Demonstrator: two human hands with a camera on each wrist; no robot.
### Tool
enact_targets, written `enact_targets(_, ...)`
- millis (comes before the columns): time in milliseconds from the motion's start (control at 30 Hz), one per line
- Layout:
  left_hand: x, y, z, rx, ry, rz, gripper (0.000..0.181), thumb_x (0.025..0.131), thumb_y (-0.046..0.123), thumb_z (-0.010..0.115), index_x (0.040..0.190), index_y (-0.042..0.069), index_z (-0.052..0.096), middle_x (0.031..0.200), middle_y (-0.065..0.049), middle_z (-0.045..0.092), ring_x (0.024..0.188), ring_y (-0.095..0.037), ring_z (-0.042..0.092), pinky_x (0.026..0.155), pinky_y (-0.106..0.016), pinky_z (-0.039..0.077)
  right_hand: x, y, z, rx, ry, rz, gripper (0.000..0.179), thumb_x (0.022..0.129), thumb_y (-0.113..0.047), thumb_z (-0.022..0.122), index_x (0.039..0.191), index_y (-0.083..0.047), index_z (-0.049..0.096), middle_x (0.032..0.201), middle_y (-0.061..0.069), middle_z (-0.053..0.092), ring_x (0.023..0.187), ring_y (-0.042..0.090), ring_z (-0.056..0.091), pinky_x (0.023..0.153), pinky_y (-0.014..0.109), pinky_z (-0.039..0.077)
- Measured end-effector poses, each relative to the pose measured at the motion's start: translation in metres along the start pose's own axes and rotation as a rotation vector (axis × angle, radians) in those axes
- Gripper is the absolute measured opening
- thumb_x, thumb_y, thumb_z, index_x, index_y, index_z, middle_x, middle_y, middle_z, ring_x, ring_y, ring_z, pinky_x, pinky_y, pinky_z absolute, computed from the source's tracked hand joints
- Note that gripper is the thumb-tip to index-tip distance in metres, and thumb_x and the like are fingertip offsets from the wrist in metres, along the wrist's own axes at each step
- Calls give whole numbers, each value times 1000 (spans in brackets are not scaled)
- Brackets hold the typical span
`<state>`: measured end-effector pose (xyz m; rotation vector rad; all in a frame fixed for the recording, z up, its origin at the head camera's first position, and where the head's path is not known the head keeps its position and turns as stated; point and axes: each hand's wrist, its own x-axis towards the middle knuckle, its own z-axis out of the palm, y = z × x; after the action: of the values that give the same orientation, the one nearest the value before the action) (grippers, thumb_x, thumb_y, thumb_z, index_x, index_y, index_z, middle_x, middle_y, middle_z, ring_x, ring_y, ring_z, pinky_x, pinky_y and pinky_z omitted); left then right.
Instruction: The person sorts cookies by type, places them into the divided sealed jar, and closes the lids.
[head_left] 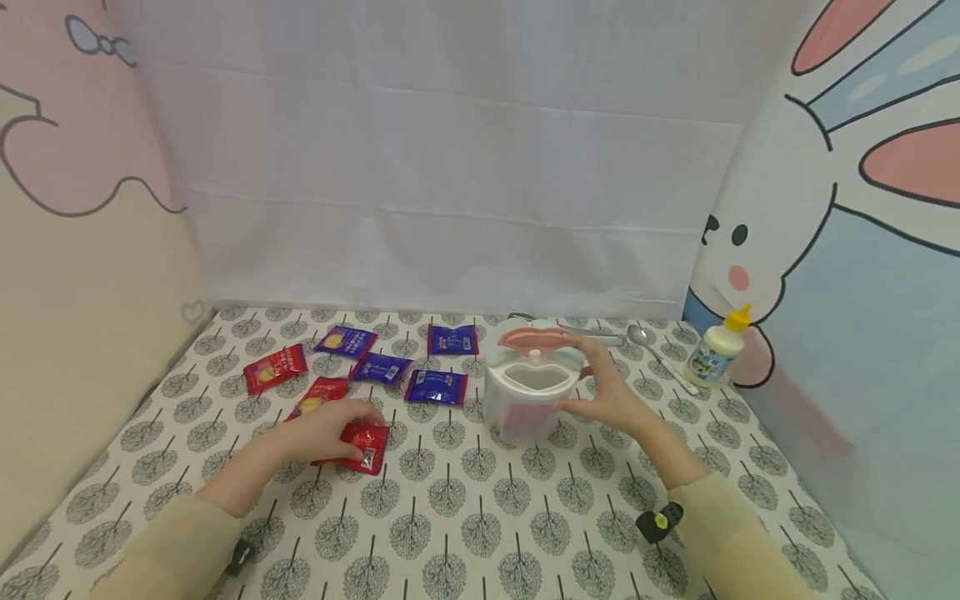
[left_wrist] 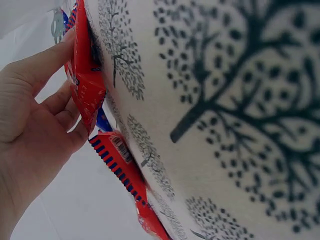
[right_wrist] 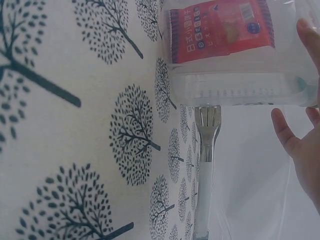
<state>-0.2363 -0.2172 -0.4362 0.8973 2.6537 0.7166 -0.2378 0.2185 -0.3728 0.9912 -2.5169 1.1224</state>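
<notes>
The cream cloth left sleeve (head_left: 161, 546) and the cream cloth right sleeve (head_left: 738, 533) are nearest, one on each side of the see-through plastic tub with a white top (head_left: 496, 400). They are over a white cloth with grey trees (head_left: 480, 475), and the tub sits on it too.

To the left of the tub and a bit in front, the left hand (head_left: 330, 429) pinches a shiny red flat packet (head_left: 372, 440) with its thumb and fingers. I cannot tell if that packet is off the cloth. Just behind it, also left of the tub, is a second red packet (head_left: 322, 390), partly hidden by the hand.

The right hand (head_left: 603, 400) grips the tub on its right side, near the top. The tub's pink plastic flap (head_left: 534, 337) is up, so its hole is open. A red packet with white writing (right_wrist: 220, 31) shows inside, through the tub's wall.

Left of the tub lie four shiny blue packets, the closest one (head_left: 437, 387) just beside it. A third red packet (head_left: 275, 369) is farther left. Right of the tub are a silver spoon (head_left: 660, 358) and a cream bottle with a yellow tip (head_left: 712, 357). A metal fork with a pale handle (right_wrist: 207, 125) lies behind the tub. Farthest back hangs a white curtain (head_left: 450, 167).
</notes>
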Motion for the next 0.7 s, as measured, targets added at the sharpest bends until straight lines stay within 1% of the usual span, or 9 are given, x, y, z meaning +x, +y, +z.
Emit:
enact_targets(100, 2, 1, -2, 19, 7, -3, 39, 80, 13, 75, 116, 18, 61, 116, 3, 61, 113, -25, 56, 95, -45, 48, 0, 0, 0, -3, 2, -8, 95, 64, -7, 85, 141, -2, 29, 139, 20, 32, 117, 27, 36, 84, 32, 48)
enact_targets(200, 4, 3, -8, 42, 17, 4, 27, 84, 11, 71, 106, 24, 62, 107, 8, 62, 102, -19, 59, 86, -38, 52, 0, 1, 0, -4, 4, -11, 95, 64, -6, 85, 141, -3, 29, 140, 19, 32, 118, 26, 35, 84, 31, 48)
enact_targets(300, 6, 6, -17, 43, 28, 29, 22, 85, 9, 68, 98, 26, 65, 98, 12, 63, 93, -13, 59, 79, -32, 53, 0, 1, 0, -2, 6, -15, 95, 64, -6, 85, 141, -2, 30, 140, 19, 32, 118, 26, 35, 84, 32, 49)
enact_targets(333, 7, 7, -20, 46, 30, 41, 21, 85, 8, 68, 97, 26, 66, 97, 13, 64, 91, -12, 60, 78, -31, 53, 0, 1, 0, 0, 5, -14, 95, 64, -6, 85, 141, -3, 29, 140, 19, 32, 118, 26, 35, 84, 32, 49)
enact_targets(433, 10, 12, -29, 59, 45, 88, 22, 86, 7, 67, 98, 24, 72, 99, 11, 68, 96, -14, 62, 83, -34, 54, 0, 1, 1, 10, 5, -15, 95, 64, -5, 85, 141, -2, 30, 140, 19, 31, 118, 26, 35, 83, 37, 49)
enact_targets(467, 11, 14, -32, 67, 51, 103, 22, 86, 6, 66, 99, 24, 72, 100, 10, 68, 99, -16, 62, 85, -35, 54, 0, 1, 1, 13, 5, -15, 95, 64, -5, 85, 141, -2, 30, 140, 19, 31, 118, 26, 35, 83, 38, 50)
enact_targets(567, 14, 25, -43, 73, 86, 142, 23, 87, 6, 64, 101, 23, 73, 103, 9, 69, 101, -17, 62, 87, -35, 54, 0, 2, 1, 12, 9, -17, 94, 64, -4, 84, 141, -2, 30, 141, 19, 31, 118, 26, 35, 83, 37, 49)
enact_targets(667, 17, 38, -55, 54, 140, 177, 24, 89, 7, 64, 103, 23, 72, 104, 9, 68, 101, -15, 62, 83, -30, 55, 0, 3, 1, 5, 12, -20, 94, 64, -3, 84, 141, -1, 30, 141, 20, 31, 118, 27, 36, 84, 33, 48)
enact_targets(700, 18, 43, -59, 49, 164, 189, 24, 88, 7, 64, 103, 24, 72, 104, 10, 68, 99, -13, 62, 80, -28, 55, 0, 3, 1, 2, 14, -23, 94, 63, -3, 84, 141, -1, 30, 142, 20, 31, 118, 27, 37, 84, 31, 48)
